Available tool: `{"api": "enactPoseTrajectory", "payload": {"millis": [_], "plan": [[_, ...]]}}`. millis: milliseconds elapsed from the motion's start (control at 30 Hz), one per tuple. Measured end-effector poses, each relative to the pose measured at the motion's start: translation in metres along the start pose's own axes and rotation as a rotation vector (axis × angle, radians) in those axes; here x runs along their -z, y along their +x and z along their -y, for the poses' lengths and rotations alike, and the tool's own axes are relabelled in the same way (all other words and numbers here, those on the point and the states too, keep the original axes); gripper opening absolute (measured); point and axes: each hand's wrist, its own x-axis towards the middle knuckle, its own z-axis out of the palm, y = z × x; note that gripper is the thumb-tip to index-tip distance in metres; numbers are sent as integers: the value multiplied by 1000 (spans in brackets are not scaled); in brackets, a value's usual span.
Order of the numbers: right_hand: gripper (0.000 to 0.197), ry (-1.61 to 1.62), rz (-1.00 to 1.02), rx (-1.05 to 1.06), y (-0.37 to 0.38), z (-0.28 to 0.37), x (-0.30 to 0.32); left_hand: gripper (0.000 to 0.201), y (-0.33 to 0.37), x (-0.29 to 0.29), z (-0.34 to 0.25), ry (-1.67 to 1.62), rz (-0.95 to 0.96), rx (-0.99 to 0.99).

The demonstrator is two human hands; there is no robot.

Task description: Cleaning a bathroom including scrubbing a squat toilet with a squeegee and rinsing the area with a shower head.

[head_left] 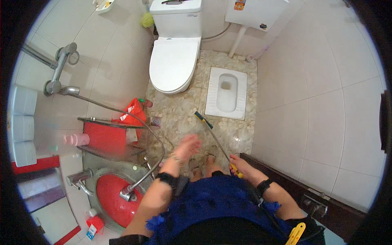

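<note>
My right hand [241, 164] is closed round the yellow grip of a long-handled floor brush [220, 145]. From there the thin metal shaft slants forward and left. Its narrow dark green and yellow head [204, 120] is at the tiled floor, just short of the squat toilet [209, 96]. My left hand [188, 147] hangs in front of me to the left of the shaft, slightly blurred. Its fingers are stretched out and nothing is in them. A white sit-down toilet [173, 65] with its lid down stands farther ahead.
On my left is a red washbasin [108, 200] with a shower head [127, 194] lying over it. The metal hose [161, 141] loops beside my left arm. A red bag [134, 114] sits near a floor drain [155, 121]. A tiled wall [302, 90] bounds the right side.
</note>
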Motion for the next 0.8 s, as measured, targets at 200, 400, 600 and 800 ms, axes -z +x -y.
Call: {"api": "enactPoseTrajectory", "payload": {"millis": [200,400,600,800], "plan": [[46,218,-44,94,22,-5,17,46,119,-86,134,277,-42,564],[41,-117,-112,196,0,-39,41,54,162,-101,199,-184,-170,738],[42,192,-161,24,21,-28,43,65,198,-118,186,493,-253,452],[45,350,-121,191,103,22,53,53,272,-106,118,404,-279,466]]}}
